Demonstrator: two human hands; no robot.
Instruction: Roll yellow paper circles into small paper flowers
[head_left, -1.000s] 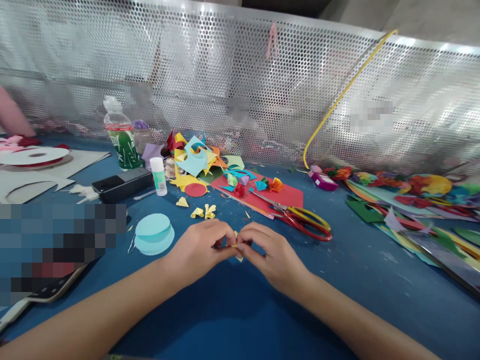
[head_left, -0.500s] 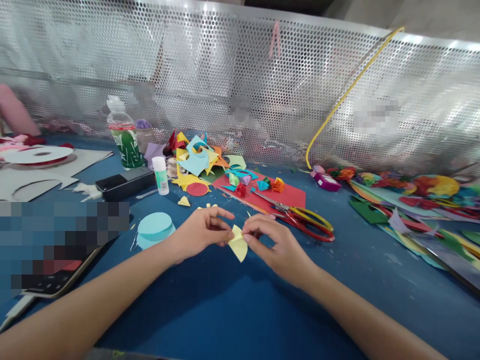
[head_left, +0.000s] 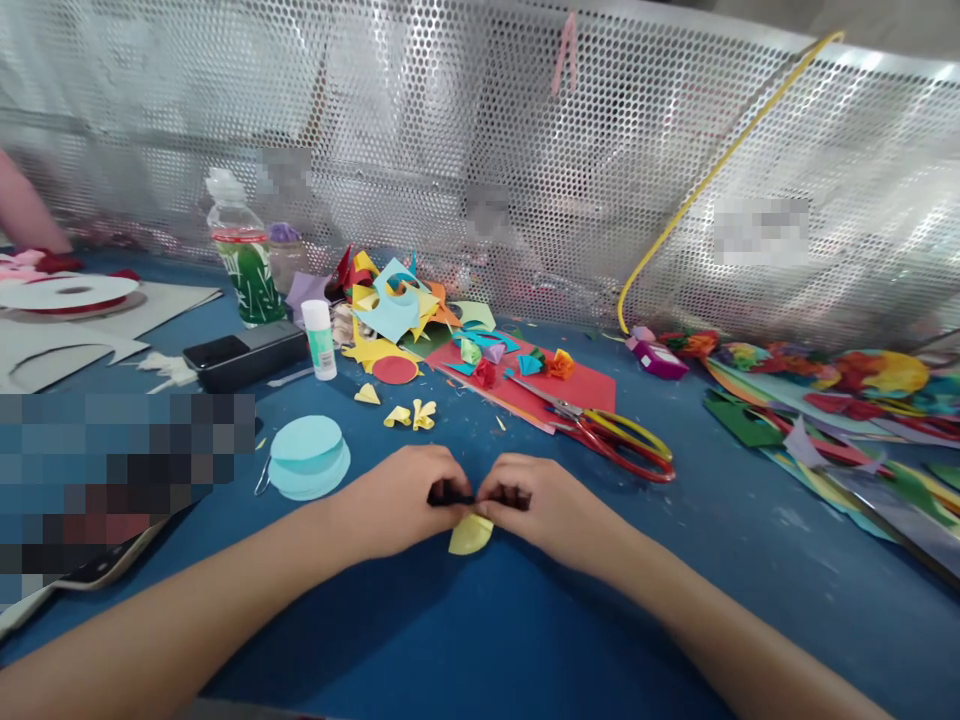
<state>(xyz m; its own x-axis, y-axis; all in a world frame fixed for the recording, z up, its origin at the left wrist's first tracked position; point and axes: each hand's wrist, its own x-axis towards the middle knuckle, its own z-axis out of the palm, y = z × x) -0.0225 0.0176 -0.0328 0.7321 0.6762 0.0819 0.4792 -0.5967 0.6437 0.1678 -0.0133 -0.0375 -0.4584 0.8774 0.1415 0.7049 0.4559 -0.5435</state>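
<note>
A small piece of pale yellow paper point(head_left: 471, 536) with a curved edge is pinched between my two hands, low over the blue table. The fingers of my left hand point(head_left: 411, 500) are closed on its upper left part. My right hand point(head_left: 551, 508) grips the same paper from the other side, fingertips almost meeting the left ones. Part of the paper is hidden behind the fingers. Just beyond lie small folded yellow paper pieces point(head_left: 422, 414). Light blue paper circles point(head_left: 309, 455) are stacked left of my left hand.
Scissors point(head_left: 611, 440) with red and yellow handles rest partly on red paper point(head_left: 592, 384). A glue stick point(head_left: 319, 342) stands upright near a black box point(head_left: 251, 356). Behind are paper scraps point(head_left: 397, 305), a bottle point(head_left: 244, 255) and a perforated metal panel point(head_left: 420, 130). A phone point(head_left: 112, 560) lies left.
My hands have lowered and drawn closer together, covering more of the yellow paper. The small folded yellow pieces behind my left hand now show fully.
</note>
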